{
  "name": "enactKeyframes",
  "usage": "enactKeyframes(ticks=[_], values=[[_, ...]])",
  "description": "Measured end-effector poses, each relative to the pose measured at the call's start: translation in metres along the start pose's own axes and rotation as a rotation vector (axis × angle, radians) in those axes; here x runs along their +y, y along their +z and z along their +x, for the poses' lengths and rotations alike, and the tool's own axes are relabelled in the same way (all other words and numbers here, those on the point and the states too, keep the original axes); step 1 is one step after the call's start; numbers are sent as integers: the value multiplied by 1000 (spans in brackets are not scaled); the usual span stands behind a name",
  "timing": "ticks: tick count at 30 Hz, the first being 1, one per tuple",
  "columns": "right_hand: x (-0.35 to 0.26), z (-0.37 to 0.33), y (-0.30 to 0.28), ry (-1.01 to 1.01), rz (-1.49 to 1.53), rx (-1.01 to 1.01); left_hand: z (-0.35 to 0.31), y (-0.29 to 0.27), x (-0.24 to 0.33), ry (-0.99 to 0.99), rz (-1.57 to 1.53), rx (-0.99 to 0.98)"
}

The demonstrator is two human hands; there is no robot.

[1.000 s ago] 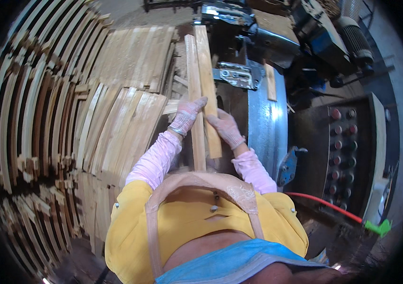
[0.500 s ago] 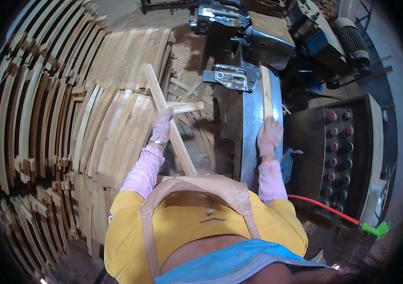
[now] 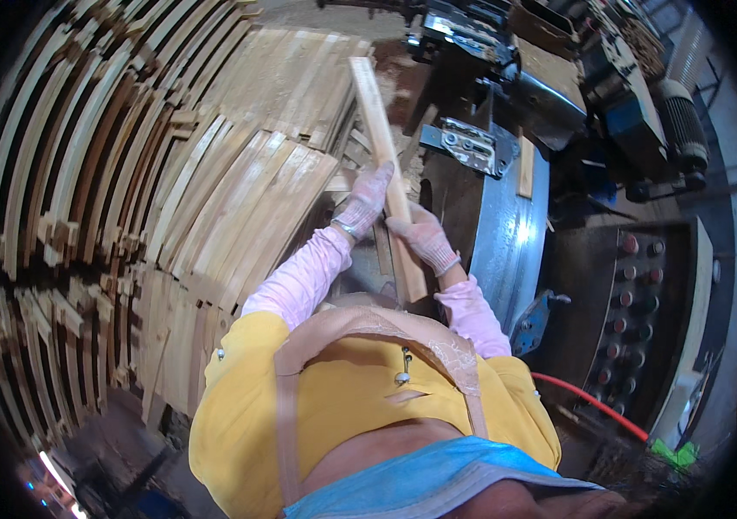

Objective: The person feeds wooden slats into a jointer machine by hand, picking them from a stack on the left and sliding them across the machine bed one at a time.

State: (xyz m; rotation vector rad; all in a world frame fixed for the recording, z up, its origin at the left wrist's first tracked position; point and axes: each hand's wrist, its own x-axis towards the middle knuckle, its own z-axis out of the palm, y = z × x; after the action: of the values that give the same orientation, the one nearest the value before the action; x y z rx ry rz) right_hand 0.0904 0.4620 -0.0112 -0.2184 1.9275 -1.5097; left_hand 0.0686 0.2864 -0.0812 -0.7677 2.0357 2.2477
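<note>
A long, pale wooden strip (image 3: pixel 375 112) slants in front of me, its far end up beside the stacked boards and its near end close to my apron. My left hand (image 3: pixel 371 192), in a light work glove, is closed round its middle from the left side. Lower down, my right hand (image 3: pixel 425 235), gloved too, grips the same strip from the right. Another wooden strip (image 3: pixel 526 169) lies on the metal machine bed (image 3: pixel 498 242), its far part under the machine head; neither hand touches it.
Stacked boards (image 3: pixel 239 190) stand at my left, with tall piles of wooden strips (image 3: pixel 66 147) beyond. A clamp-like metal guide (image 3: pixel 472 145) sits at the bed's left edge. On the right are a button panel (image 3: pixel 637 303) and a red hose (image 3: pixel 589 396).
My right hand has left the strip on the machine bed and come left onto the held strip. The strip on the bed has gone farther in. The view has shifted.
</note>
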Motion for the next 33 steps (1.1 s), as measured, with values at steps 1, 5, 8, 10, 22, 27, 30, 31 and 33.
enactKeyframes(ticks=[1, 5, 8, 10, 22, 27, 30, 31, 33], values=[[17, -9, -14, -65, 75, 139, -11, 3, 9, 173, 156, -11], [19, -101, -73, -11, 127, 576, -39, -78, -6, -28, 1089, 37], [96, -166, -109, -14, -997, 911, -62, -158, -86, 59, 1499, 189], [124, -183, -115, 133, -1234, 917, -79, -184, -92, 2, 1573, 154], [88, 55, -244, -298, -1311, 1162, -60, -161, 6, 197, 957, 339], [35, 59, -68, -473, -400, 451, -17, -76, 33, 108, 310, 15], [0, 8, -2, -121, 62, 144, -19, -1, 36, 62, -68, -49], [5, -9, -16, -70, 132, 245, -34, 19, 54, 20, -202, -84], [18, -51, -46, -94, 287, 431, -35, 22, 52, -69, -143, -127]])
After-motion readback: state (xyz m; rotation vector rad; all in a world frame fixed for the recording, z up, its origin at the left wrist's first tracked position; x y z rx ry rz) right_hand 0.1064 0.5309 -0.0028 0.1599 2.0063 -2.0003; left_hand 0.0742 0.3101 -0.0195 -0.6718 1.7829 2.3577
